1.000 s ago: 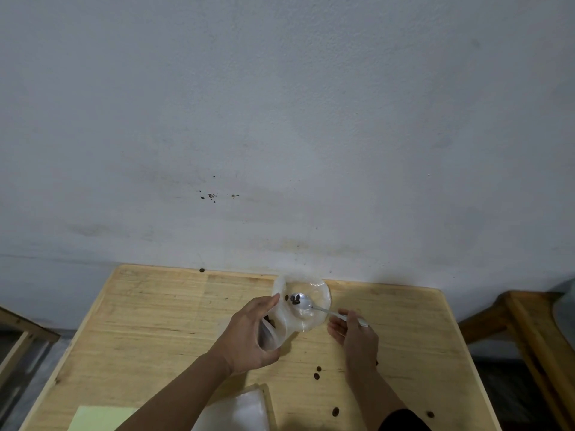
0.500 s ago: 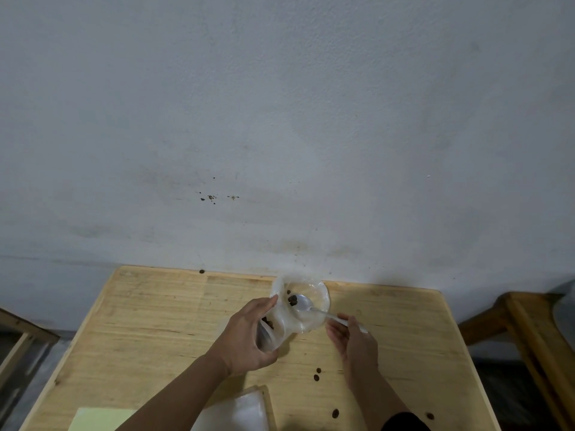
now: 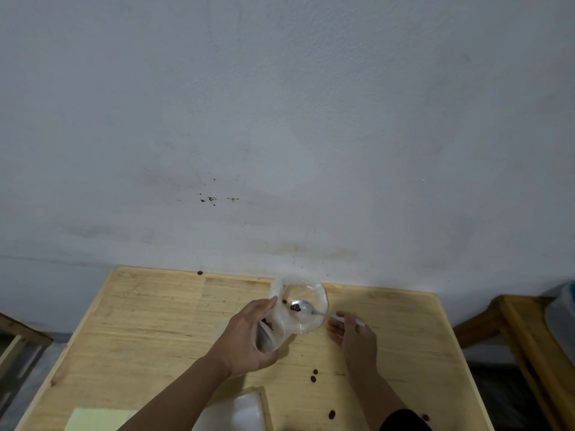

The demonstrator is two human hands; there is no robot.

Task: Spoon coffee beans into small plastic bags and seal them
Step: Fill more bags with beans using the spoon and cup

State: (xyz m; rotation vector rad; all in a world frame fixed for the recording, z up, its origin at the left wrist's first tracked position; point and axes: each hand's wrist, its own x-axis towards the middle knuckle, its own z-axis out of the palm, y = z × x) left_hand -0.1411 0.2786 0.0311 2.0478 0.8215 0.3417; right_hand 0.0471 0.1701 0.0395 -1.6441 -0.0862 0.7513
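The left hand curls around the clear plastic bag, whose thin, limp film looks light and slippery; it is probably best pinched near the rim so the mouth stays wide. Just right of that grip, the spoon sits inside the mouth carrying coffee beans. The right hand pinches its handle end.

Before me: pale grey wall filling the upper frame, faintly stained, dark specks left of centre. Below it, my light wooden table. Wooden furniture at right edge; wooden frame at lower left. Dim, even light.
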